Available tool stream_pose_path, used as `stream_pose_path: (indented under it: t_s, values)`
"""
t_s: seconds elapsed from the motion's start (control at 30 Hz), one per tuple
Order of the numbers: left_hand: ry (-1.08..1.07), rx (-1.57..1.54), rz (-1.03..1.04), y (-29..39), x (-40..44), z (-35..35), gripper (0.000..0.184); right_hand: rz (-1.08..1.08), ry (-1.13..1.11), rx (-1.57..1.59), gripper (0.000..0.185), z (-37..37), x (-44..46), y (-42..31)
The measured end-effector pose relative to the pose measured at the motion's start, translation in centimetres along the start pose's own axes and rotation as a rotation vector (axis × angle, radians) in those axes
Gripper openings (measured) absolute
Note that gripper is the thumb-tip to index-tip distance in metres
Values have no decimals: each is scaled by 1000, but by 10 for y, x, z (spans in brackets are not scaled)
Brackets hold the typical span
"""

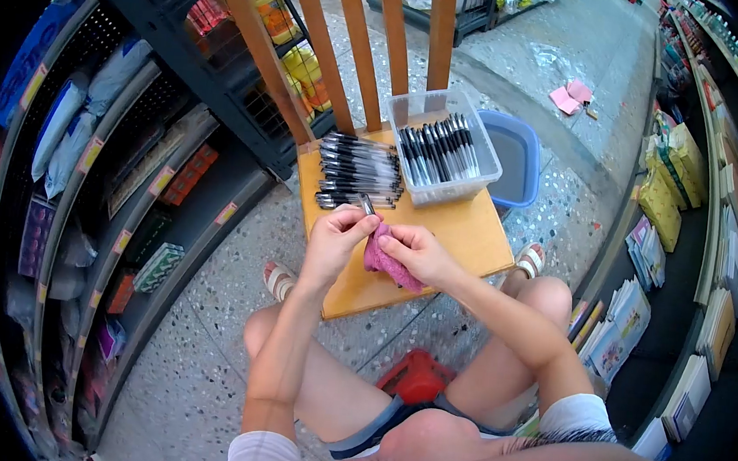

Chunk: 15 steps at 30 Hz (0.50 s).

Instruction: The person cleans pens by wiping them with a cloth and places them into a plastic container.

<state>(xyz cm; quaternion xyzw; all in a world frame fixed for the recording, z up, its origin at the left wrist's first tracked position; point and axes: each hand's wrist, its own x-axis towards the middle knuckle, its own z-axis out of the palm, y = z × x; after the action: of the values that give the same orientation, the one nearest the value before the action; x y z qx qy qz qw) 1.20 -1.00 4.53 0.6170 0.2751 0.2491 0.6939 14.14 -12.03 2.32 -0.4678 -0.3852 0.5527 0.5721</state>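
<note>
Over the near part of a wooden chair seat (465,236), both my hands come together. My left hand (337,238) pinches a pen (366,202), whose dark end sticks up past my fingers. In my right hand (418,254) is a bunched pink cloth (390,266), pressed close to the pen's lower end. Just beyond my hands lies a pile of black-and-clear pens (357,170), stacked side by side on the seat. To its right stands a clear plastic box (452,193) with several more pens (437,151) inside.
A blue basin (531,161) holding greyish water stands behind the seat's right side. Wooden slats (363,50) of the chair back rise at the far side. Stocked shelves curve along left and right. Pink paper (571,97) lies on the speckled floor; something red (416,377) is between my legs.
</note>
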Motion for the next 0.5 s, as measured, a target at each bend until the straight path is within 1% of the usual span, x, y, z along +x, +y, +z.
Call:
stream_pose_path:
  t_s: [0.07, 0.17, 0.27, 0.37, 0.5]
  values:
    - [84, 9, 20, -7, 1, 1, 15, -5, 37, -39, 23, 6, -1, -4]
    - [177, 72, 55, -2, 1, 3, 16, -122, 78, -248, 24, 6, 4, -2]
    - [236, 57, 80, 1, 3, 2, 16, -129, 121, -366, 24, 12, 3, -14]
    - [232, 40, 103, 0, 6, -8, 15, -116, 54, -206, 25, 10, 8, -2]
    - [188, 8, 152, 11, 7, -12, 18, -2, -30, -41, 25, 11, 8, -1]
